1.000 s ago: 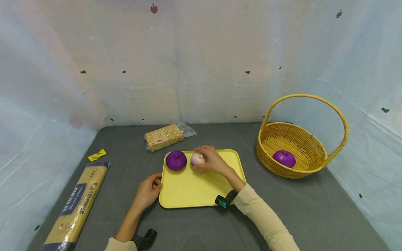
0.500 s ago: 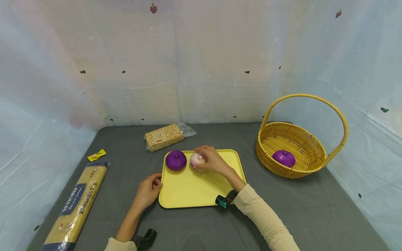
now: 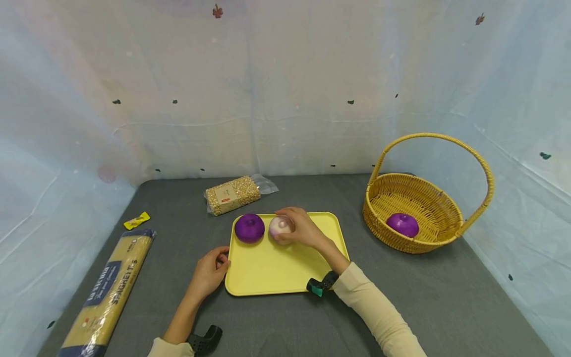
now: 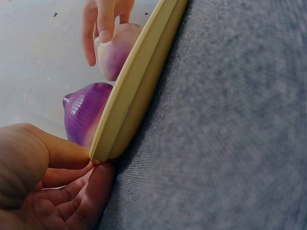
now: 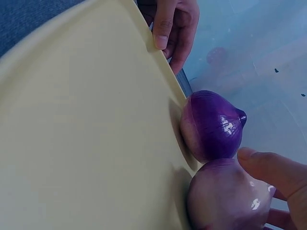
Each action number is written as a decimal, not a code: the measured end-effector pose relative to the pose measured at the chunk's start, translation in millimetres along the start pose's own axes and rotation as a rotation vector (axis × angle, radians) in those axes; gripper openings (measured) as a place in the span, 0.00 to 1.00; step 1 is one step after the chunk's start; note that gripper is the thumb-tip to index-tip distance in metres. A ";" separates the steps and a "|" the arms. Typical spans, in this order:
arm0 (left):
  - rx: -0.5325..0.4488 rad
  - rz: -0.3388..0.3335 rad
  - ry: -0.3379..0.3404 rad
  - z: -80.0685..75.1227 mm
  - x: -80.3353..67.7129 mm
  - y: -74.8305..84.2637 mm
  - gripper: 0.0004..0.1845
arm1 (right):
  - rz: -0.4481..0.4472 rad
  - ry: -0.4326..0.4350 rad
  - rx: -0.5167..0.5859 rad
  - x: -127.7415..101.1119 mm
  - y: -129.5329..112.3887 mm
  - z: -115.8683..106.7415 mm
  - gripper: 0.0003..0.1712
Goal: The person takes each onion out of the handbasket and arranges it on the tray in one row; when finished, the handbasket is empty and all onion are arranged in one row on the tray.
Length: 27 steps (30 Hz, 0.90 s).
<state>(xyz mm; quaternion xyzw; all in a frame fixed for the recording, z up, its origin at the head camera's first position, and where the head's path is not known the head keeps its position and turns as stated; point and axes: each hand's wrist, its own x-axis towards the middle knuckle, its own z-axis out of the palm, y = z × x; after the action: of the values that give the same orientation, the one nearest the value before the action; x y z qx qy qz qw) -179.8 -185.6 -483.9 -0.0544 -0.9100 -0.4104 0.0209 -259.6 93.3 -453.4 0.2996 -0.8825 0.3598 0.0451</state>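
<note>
A yellow tray (image 3: 267, 275) lies on the grey tabletop. At its left edge my left hand (image 3: 210, 271) pinches the rim, thumb above and fingers below, as the left wrist view shows. Near the tray's back edge, my right hand (image 3: 301, 229) holds a pale pinkish-white onion (image 3: 277, 226), thumb on one side and fingers on the other. Just left of it sits a dark purple onion (image 3: 249, 228) at the back left corner. The two onions stand side by side, close together in the right wrist view (image 5: 213, 127).
A wicker basket (image 3: 383, 228) with a tall handle stands at the right, a purple onion (image 3: 403, 225) inside. Behind the tray is a bag of yellow kernels (image 3: 236, 194). Along the left lie a long spaghetti pack (image 3: 109, 292) and a small yellow packet (image 3: 136, 220).
The pale onion has shifted very slightly left toward the purple onion under my right hand, and more of it shows. My left hand stays at the tray rim.
</note>
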 end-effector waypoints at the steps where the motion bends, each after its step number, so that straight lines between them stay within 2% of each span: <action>1: 0.000 -0.001 0.000 0.0 0.0 -0.1 0.18 | 0.002 0.001 0.001 -0.4 -0.3 -0.4 0.36; 13: -0.008 0.001 -0.005 -0.6 -1.1 2.1 0.18 | -0.022 0.058 0.043 -7.8 -5.4 -12.0 0.33; 27: 0.001 -0.013 -0.005 0.5 0.1 0.4 0.18 | -0.046 0.204 0.124 -18.4 -2.9 -26.6 0.28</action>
<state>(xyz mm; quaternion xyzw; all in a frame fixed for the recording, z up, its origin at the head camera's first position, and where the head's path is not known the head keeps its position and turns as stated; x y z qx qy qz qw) -179.8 -185.0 -483.9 -0.0496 -0.9106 -0.4099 0.0160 -246.6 118.4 -437.5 0.2838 -0.8422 0.4413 0.1244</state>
